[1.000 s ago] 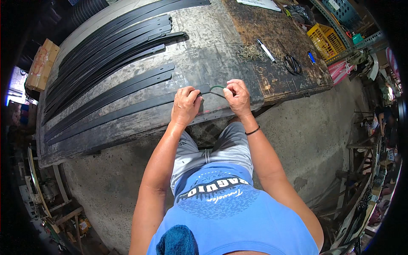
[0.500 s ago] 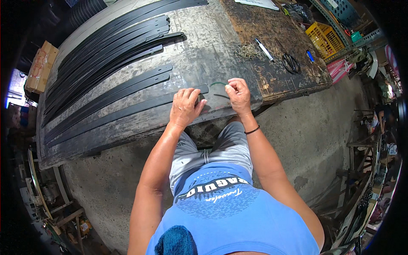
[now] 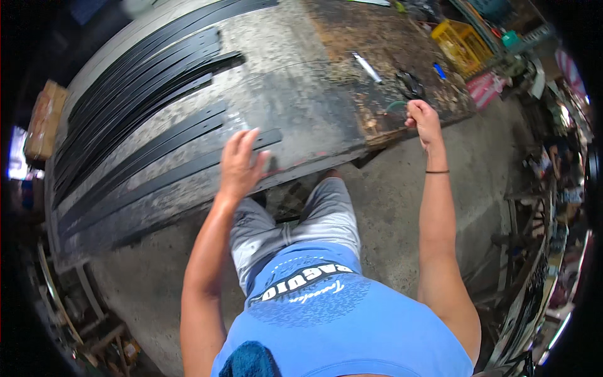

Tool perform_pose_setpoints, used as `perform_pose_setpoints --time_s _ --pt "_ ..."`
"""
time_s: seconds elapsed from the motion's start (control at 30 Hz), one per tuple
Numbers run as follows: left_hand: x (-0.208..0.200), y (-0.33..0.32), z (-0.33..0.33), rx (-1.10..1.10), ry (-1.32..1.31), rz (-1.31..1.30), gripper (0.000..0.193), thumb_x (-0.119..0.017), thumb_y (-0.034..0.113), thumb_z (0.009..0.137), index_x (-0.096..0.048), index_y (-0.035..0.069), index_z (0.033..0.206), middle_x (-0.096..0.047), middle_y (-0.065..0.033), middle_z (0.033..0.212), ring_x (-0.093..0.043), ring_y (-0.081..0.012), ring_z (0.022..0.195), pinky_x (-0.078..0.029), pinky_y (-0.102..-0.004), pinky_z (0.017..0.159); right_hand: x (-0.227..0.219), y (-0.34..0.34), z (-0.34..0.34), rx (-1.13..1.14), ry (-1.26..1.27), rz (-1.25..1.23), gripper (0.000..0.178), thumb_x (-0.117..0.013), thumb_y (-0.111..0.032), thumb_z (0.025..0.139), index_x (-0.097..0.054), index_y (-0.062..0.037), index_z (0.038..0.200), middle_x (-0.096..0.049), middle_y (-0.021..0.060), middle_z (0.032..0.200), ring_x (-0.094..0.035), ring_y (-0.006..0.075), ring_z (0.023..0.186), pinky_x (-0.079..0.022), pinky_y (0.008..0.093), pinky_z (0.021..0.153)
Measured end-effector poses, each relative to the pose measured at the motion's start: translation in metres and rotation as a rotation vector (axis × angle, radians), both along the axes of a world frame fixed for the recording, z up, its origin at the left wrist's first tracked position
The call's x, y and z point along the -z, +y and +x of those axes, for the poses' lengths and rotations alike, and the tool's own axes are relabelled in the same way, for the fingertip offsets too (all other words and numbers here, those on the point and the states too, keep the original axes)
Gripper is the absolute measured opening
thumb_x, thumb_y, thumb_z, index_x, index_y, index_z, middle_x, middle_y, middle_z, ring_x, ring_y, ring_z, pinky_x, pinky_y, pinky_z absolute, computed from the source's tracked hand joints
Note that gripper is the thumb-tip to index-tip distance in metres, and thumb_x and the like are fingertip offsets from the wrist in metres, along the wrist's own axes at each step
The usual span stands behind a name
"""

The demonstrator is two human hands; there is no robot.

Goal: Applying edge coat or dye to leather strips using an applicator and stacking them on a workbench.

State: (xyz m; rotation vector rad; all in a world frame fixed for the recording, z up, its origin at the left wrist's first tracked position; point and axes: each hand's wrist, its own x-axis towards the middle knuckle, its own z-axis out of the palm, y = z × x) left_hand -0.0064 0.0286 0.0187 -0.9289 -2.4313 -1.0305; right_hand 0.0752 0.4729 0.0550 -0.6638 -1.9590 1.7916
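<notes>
My left hand (image 3: 239,160) hovers at the end of a single long black flat strip (image 3: 182,168), its fingers spread and holding nothing. Out to the right, over the table's near edge, my right hand (image 3: 426,122) is closed in a pinch. A thin curved green piece, like wire or cord (image 3: 395,105), sticks out from its fingertips. Just beyond that hand lie black-handled scissors (image 3: 410,83), blurred here. Behind the single strip rest more black strips (image 3: 164,139) with small holes near their ends.
A large pile of black strips (image 3: 135,97) covers the table's left. On the worn wooden part (image 3: 342,31) lie a white marker (image 3: 367,67) and a blue pen-like item (image 3: 440,71). A yellow plastic crate (image 3: 461,47) stands at the right. A cardboard box (image 3: 45,119) sits far left.
My right hand has swung right with the green piece, from beside the strip's end to near the scissors. My left hand has lifted and its fingers have spread. The view has shifted right.
</notes>
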Motion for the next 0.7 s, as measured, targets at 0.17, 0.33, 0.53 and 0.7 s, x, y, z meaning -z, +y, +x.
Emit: perform_pose_setpoints --time_s 0.17,0.33,0.53,0.7 --pt "-0.011 -0.086 -0.003 -0.246 0.025 -0.242 0.037 -0.065 0.015 0.086 -0.059 0.004 0.121 -0.056 -0.0186 0.122 -0.053 -0.0361 0.114 -0.041 -0.0443 0.097 -0.017 0.049 -0.016 -0.406 -0.494 0.235 0.016 -0.063 -0.021 0.09 -0.065 -0.0048 0.092 -0.057 -0.0018 0.073 -0.052 0.0078 0.06 -0.047 0.0247 0.054" --pt "0.016 -0.197 -0.025 -0.472 -0.1 -0.521 0.042 -0.056 0.018 0.092 -0.052 0.005 0.132 -0.049 -0.0172 0.137 -0.044 -0.0335 0.129 -0.036 -0.0447 0.104 -0.015 0.068 -0.037 -0.516 -0.673 0.428 0.022 -0.066 -0.027 0.087 -0.065 -0.0063 0.091 -0.057 -0.0008 0.075 -0.055 0.0101 0.066 -0.049 0.0288 0.056" --pt "-0.009 -0.201 -0.022 -0.35 -0.258 -0.463 0.033 -0.063 0.018 0.088 -0.062 0.009 0.12 -0.056 -0.0124 0.119 -0.052 -0.031 0.113 -0.038 -0.0422 0.099 -0.02 0.061 -0.06 -0.528 -0.83 0.796 0.026 -0.071 -0.028 0.081 -0.067 -0.0042 0.091 -0.064 0.0073 0.079 -0.06 0.0197 0.072 -0.049 0.0369 0.067" --pt "-0.015 -0.16 0.004 -0.26 -0.009 -0.367 0.031 -0.075 0.016 0.077 -0.07 0.009 0.107 -0.063 -0.0123 0.1 -0.059 -0.0305 0.093 -0.047 -0.0396 0.082 0.001 0.029 -0.113 -0.382 -0.419 0.923 0.025 -0.069 -0.029 0.079 -0.069 -0.005 0.088 -0.067 0.0186 0.085 -0.065 0.0345 0.083 -0.049 0.0442 0.071"
